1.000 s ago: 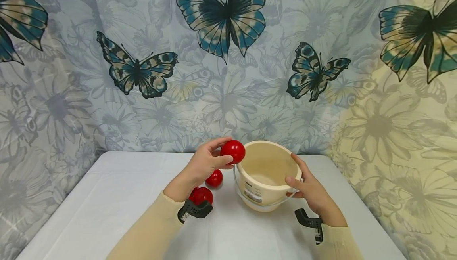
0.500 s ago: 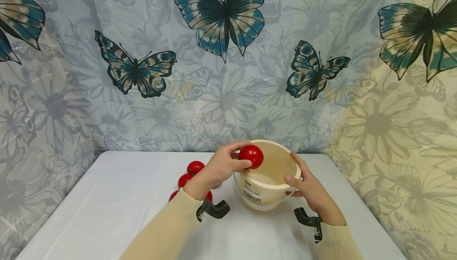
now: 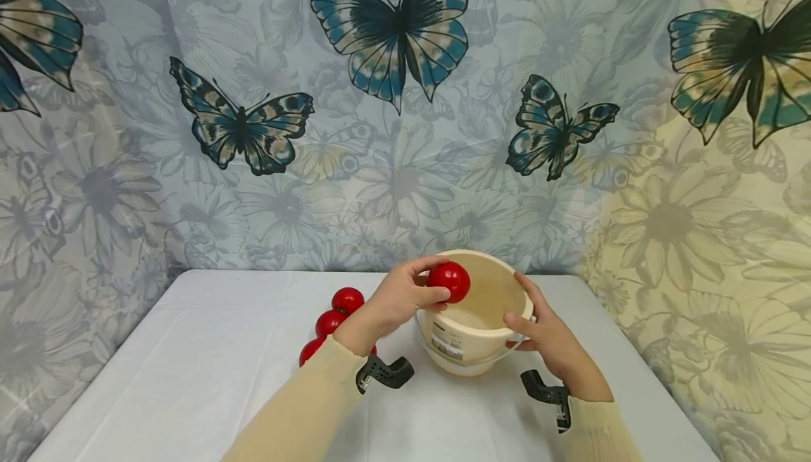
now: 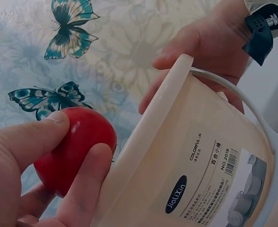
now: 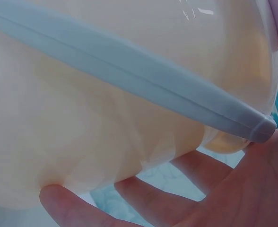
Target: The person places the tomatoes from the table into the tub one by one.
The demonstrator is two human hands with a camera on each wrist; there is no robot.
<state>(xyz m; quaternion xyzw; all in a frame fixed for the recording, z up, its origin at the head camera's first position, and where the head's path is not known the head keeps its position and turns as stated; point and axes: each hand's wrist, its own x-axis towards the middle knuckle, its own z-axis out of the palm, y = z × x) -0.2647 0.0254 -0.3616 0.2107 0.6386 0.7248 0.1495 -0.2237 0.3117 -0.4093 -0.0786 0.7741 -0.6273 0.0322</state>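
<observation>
Left hand (image 3: 395, 300) pinches the tomato (image 3: 450, 282); right hand (image 3: 551, 336) grips the bucket (image 3: 476, 346). The tomato is likely firm, smooth and easily bruised: hold lightly around its widest part.

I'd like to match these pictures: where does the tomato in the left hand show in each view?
Head: tomato in the left hand, a little right of and below centre.
Left wrist: tomato left of centre, below mid-height.
Right wrist: tomato not in view.
Shared landmark: the cream bucket, visible in all three.
</observation>
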